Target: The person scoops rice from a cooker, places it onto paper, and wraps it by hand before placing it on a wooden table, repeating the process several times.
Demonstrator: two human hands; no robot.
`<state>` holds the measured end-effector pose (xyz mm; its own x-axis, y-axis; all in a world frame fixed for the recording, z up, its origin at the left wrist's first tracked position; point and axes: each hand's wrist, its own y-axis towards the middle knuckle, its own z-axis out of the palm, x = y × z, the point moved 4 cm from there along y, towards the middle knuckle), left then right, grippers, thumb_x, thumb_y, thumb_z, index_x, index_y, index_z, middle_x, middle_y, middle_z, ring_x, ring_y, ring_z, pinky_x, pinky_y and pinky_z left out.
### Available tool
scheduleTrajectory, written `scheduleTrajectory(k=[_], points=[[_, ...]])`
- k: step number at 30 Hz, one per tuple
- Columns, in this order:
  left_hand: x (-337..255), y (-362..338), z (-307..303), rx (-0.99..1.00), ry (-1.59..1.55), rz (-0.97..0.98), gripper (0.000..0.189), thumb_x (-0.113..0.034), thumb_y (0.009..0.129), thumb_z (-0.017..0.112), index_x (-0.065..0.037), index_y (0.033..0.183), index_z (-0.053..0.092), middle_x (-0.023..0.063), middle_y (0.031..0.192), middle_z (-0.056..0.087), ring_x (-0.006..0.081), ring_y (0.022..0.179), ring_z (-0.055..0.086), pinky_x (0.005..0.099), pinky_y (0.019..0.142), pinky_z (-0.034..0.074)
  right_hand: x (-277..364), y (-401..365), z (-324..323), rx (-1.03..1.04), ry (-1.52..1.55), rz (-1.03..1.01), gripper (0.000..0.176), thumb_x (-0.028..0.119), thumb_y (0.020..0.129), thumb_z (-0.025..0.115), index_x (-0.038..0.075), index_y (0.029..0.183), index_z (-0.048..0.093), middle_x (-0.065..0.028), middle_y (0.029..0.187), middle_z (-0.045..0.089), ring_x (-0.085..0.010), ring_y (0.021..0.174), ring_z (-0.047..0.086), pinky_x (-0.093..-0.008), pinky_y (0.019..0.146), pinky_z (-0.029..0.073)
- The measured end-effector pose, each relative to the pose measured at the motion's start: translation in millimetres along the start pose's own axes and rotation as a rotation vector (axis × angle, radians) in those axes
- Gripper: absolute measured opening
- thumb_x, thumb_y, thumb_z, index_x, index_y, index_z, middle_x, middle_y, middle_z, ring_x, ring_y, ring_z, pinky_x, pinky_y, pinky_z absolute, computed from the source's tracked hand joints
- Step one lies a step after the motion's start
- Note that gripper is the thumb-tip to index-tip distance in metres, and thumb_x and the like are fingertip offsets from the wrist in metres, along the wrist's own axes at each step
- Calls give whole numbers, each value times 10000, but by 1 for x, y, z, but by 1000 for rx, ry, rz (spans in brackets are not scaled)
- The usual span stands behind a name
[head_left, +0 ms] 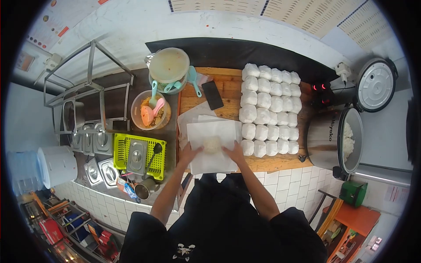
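Head view only.
- Rice mound (212,144) sits mid-frame on the top paper sheet (210,165), at the near edge of the wooden counter (232,79), right in front of the body.
- Left hand (189,153) and right hand (234,152) flank it, one each side. Both lie loosely open, palms down on the paper with fingertips at the mound. Likely this pins the sheet and keeps the rice centred. Neither hand is closed on anything.
- Spare sheets (189,117) lie fanned under and left of the top one, so the next is probably easy to reach.
- White wrapped packets (269,109) sit in tight rows just right of the paper, which looks like it saves counter space.
- Open rice cooker (337,140) is at right of frame with rice visible, its lid (375,85) swung back.
- Phone (212,95) lies above the paper, clear of the hands.
- Bowl with spoons (151,111) is at upper left.
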<state>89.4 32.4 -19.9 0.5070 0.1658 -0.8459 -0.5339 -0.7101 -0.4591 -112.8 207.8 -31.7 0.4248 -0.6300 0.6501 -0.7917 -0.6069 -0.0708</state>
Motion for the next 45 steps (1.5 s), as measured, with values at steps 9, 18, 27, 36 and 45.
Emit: scheduleTrajectory(k=[9,18,27,36,45], points=[[34,-63,-5,263,268,-91,449,-271,760,784,36,1065,669,177,974,717,270,901,695,370,816,525,-32,-44,-22,685,-79,-17,714,490,628,834,-129,937,660,-277,904,675,-384,917,664,-441,845,508],[16,36,-5,-191,445,307,724,-250,755,779,31,1342,462,214,1088,678,363,988,668,397,907,512,-13,40,17,140,52,38,686,318,675,799,39,1254,560,-219,979,690,-363,966,662,-444,847,512],[-86,35,-7,6,1464,549,421,-112,842,644,-136,1252,549,93,1061,661,253,1026,637,396,867,482,75,76,-18,368,-715,-564,292,11,761,629,81,1043,611,-105,972,641,-296,958,620,-406,760,508],[-92,-2,19,312,1032,846,114,-131,778,635,-87,875,593,59,911,622,224,927,624,367,785,473,101,20,-19,529,-314,-888,425,59,770,609,94,1194,607,-79,987,573,-264,945,575,-383,757,488],[-30,-97,33,248,993,803,263,-237,853,615,-93,1074,615,96,1066,596,284,1112,529,452,947,423,104,-43,-33,504,-490,-874,663,117,811,569,62,1450,400,-148,1455,418,-344,1364,363,-480,1103,313]])
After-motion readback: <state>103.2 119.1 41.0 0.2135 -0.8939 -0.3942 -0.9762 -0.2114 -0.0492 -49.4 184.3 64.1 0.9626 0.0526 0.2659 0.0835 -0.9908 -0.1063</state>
